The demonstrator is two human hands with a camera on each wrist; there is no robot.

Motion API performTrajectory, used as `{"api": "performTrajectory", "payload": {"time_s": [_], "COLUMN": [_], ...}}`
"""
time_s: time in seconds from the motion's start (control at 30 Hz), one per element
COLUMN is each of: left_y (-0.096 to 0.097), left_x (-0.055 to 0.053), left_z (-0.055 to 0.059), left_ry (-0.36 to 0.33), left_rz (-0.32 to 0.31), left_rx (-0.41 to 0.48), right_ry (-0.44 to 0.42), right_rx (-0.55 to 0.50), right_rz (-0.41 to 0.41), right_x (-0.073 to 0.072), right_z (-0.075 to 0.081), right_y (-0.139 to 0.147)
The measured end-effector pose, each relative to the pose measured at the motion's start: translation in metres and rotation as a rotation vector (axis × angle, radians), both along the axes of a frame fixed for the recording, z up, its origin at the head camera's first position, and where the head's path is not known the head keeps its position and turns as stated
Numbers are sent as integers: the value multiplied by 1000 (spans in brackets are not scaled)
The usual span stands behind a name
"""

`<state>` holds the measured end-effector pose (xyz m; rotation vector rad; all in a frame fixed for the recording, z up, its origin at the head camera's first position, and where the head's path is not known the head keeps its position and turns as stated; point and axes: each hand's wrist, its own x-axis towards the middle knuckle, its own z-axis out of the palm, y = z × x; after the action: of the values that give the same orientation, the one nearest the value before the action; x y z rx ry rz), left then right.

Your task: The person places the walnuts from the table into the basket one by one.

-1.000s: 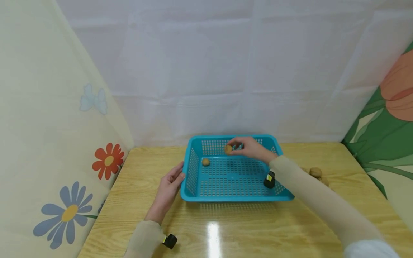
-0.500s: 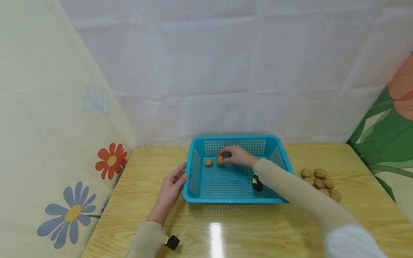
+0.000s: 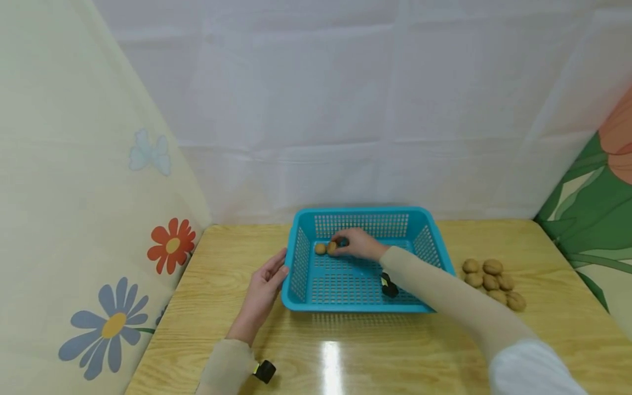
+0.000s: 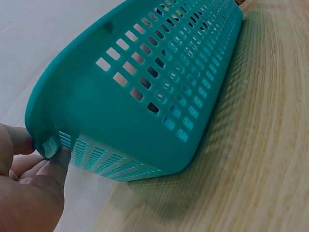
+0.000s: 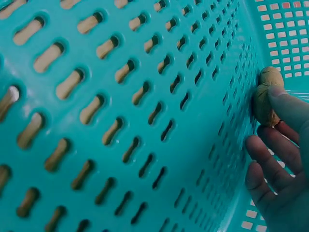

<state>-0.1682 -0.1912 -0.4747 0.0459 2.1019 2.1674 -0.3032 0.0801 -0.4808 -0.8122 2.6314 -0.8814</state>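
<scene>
A turquoise plastic basket [image 3: 365,305] with perforated walls stands on the table. My left hand [image 3: 261,285] grips its left rim; the left wrist view shows the thumb and fingers [image 4: 58,164] on either side of that edge. Inside the basket, my right hand [image 3: 357,244] pinches a walnut [image 3: 332,248] at the floor, near the back left. Another walnut [image 3: 320,249] lies just left of it. In the right wrist view the held walnut [image 5: 263,105] appears against the second walnut [image 5: 271,76], with the thumb on its near side and the other fingers partly spread.
Several walnuts [image 3: 491,282] lie in a loose group on the wooden table [image 3: 405,351], right of the basket. A white cloth [image 3: 296,109] hangs behind the table. Printed panels with flowers flank it, the left one [image 3: 113,219] cream coloured.
My right hand has moved left and down into the basket with its walnut, now beside the other one. The left hand has stayed on the rim. The walnut group at right has come into fuller view.
</scene>
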Motion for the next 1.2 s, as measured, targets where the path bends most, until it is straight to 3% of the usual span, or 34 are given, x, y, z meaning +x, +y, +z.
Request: {"api": "performTrajectory", "payload": {"time_s": [0.3, 0.47, 0.67, 0.87, 1.2], "left_y": [0, 1, 0, 0, 0], "left_x": [-1, -1, -1, 0, 0], "left_z": [0, 1, 1, 1, 2], "left_ry": [0, 4, 4, 3, 5], "left_rz": [3, 9, 10, 8, 5], "left_rx": [5, 14, 14, 7, -1], "right_ry": [-7, -8, -14, 22, 127], "right_rx": [-65, -103, -134, -140, -154], "right_rz": [-28, -47, -66, -66, -90], "right_x": [6, 7, 19, 32, 49], "right_z": [12, 28, 52, 67, 76], "right_y": [13, 27, 46, 71, 114]}}
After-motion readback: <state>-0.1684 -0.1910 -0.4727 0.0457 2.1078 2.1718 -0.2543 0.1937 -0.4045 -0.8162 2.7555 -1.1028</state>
